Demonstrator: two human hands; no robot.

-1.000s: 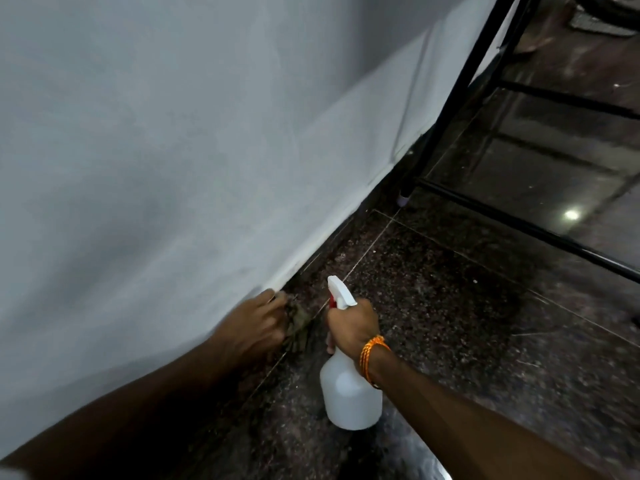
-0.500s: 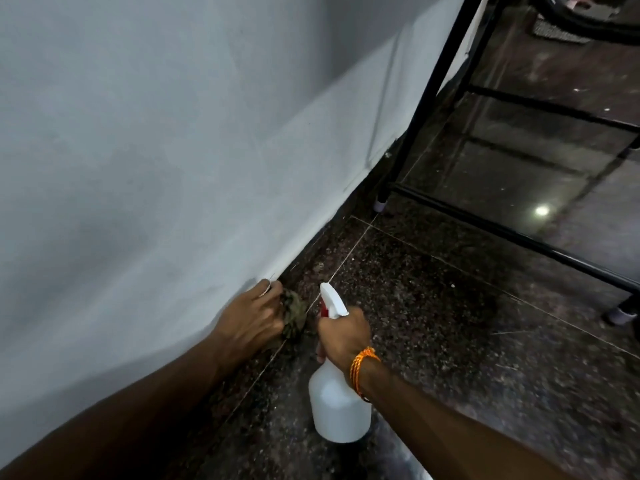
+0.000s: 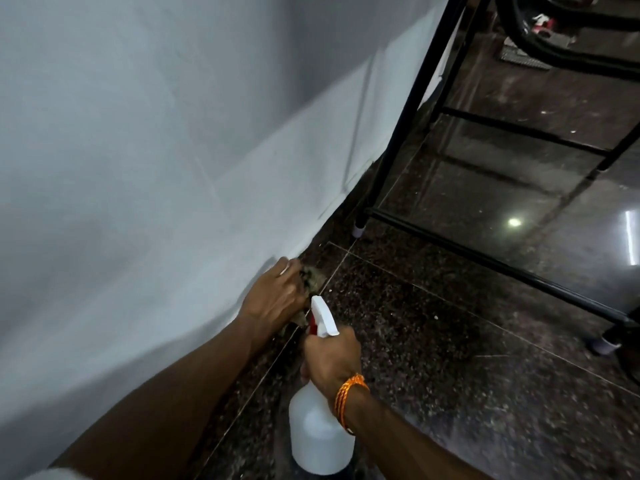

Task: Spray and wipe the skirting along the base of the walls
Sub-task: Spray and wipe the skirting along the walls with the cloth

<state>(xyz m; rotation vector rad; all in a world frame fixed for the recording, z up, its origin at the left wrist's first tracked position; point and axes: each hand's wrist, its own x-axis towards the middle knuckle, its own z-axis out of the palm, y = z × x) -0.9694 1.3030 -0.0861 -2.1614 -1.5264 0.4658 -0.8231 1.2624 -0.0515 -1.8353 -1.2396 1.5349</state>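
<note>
The left arm reaches forward and low along the white painted wall (image 3: 145,174); the left hand (image 3: 277,299) lies knuckles-up at the wall's base, its fingers curled close together over a crumpled olive-brown cloth (image 3: 313,275), which it presses against the dark speckled stone skirting (image 3: 323,237) where wall meets floor; the cloth's far end pokes out past the fingertips. The right arm comes in from the lower right, bent slightly inward; the right hand (image 3: 329,358), seen from the back, grips the neck of a translucent white plastic spray bottle (image 3: 318,434) with a white head and red trigger; whether a finger rests on the trigger cannot be told. The bottle is upright, just beside the left hand, its nozzle aimed towards the cloth; an orange braided thread band (image 3: 348,396) circles the right wrist. Farther along, a black metal tube frame (image 3: 408,109) stands on the polished dark stone floor (image 3: 450,358) near the wall.
</note>
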